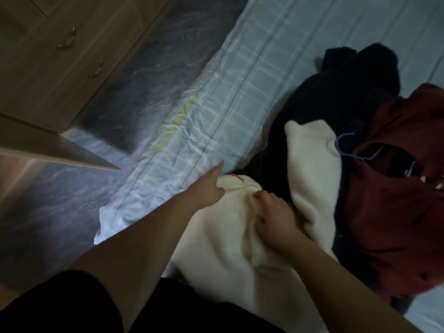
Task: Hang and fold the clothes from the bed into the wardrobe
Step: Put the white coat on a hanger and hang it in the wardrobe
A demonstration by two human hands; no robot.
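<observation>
head view: cream sweater on bed; right hand pinches its fabric with curled fingers; left hand rests at its edge, index finger extended.

Two hands work at the bed: the left hand and the right hand, both on one cream garment at the near edge. Three garments make up the pile on the bed: that cream one, one dark navy garment farther off, and one dark red garment to the right. One purple hanger lies among them, its hook showing between the cream and the red cloth. On the far left stands one wardrobe, with two metal handles on its front, one handle above the other handle.
</observation>
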